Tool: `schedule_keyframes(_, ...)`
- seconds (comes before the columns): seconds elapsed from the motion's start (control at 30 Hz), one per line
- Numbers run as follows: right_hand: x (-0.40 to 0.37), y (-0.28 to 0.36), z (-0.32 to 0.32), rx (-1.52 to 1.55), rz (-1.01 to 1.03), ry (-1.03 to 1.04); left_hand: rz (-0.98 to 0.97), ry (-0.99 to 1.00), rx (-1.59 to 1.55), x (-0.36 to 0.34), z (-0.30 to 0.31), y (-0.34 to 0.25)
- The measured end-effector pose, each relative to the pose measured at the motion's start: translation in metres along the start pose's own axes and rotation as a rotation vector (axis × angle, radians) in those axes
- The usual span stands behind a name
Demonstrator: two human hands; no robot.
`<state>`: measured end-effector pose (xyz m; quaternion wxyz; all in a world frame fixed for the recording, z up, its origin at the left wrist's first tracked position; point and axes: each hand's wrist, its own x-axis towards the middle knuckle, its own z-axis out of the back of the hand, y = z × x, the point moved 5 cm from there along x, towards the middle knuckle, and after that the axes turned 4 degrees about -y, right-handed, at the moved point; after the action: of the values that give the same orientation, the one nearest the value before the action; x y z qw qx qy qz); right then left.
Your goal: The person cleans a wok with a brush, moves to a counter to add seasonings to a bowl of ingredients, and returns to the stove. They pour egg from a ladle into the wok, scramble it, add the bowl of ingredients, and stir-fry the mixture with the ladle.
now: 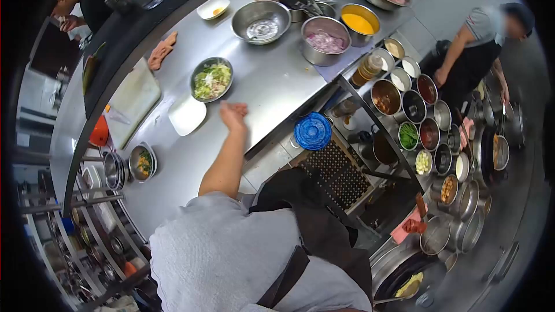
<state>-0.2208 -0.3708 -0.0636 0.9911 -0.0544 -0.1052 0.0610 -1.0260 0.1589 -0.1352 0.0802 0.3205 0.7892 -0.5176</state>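
My left hand [233, 115] reaches over the steel counter, its fingers loosely spread and slightly blurred, with nothing visible in them. Just beyond it stands a metal bowl [194, 90] of chopped greens and pale pieces [213, 80]. A white square dish [188, 115] lies to the left of the hand. Nearer to me on the counter is a smaller metal bowl [133, 164] with chopped green and orange food. My right hand is out of view.
Steel bowls, one with chopped purplish pieces [325, 41] and one with yellow liquid [359, 23], line the far counter. Several seasoning pots [414, 107] stand at right. A blue lidded bucket [313, 131] is on the floor. A co-worker [471, 46] works at the right.
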Motion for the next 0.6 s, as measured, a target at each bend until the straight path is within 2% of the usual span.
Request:
schedule_keyframes(0.07, 0.005, 0.007, 0.0, -0.013, 0.008, -0.004, -0.02, -0.227, -0.082, 0.008, 0.007, -0.047)
schedule_keyframes(0.2, 0.012, 0.01, -0.007, -0.021, 0.007, 0.001, -0.114, -0.253, 0.059, 0.028, -0.002, -0.072)
schedule_keyframes(0.27, 0.015, 0.005, -0.013, -0.01, 0.002, 0.003, -0.149, -0.356, 0.119, 0.03, -0.005, -0.08)
schedule_keyframes(0.4, 0.019, -0.014, -0.019, 0.032, 0.003, 0.004, -0.212, -0.212, 0.232, 0.034, -0.011, -0.078)
schedule_keyframes(0.47, 0.022, -0.036, -0.03, 0.095, 0.012, -0.009, -0.207, -0.142, 0.368, 0.006, -0.027, -0.068)
schedule_keyframes(0.5, -0.009, 0.0, 0.023, 0.169, -0.138, 0.182, -0.203, -0.1, 0.483, -0.008, -0.034, -0.062)
schedule_keyframes(0.57, -0.026, 0.003, 0.039, 0.325, -0.32, 0.257, -0.218, 0.025, 0.566, -0.019, -0.051, -0.035)
schedule_keyframes(0.6, -0.041, 0.03, 0.073, 0.405, -0.304, 0.256, -0.223, 0.152, 0.579, -0.034, -0.064, -0.018)
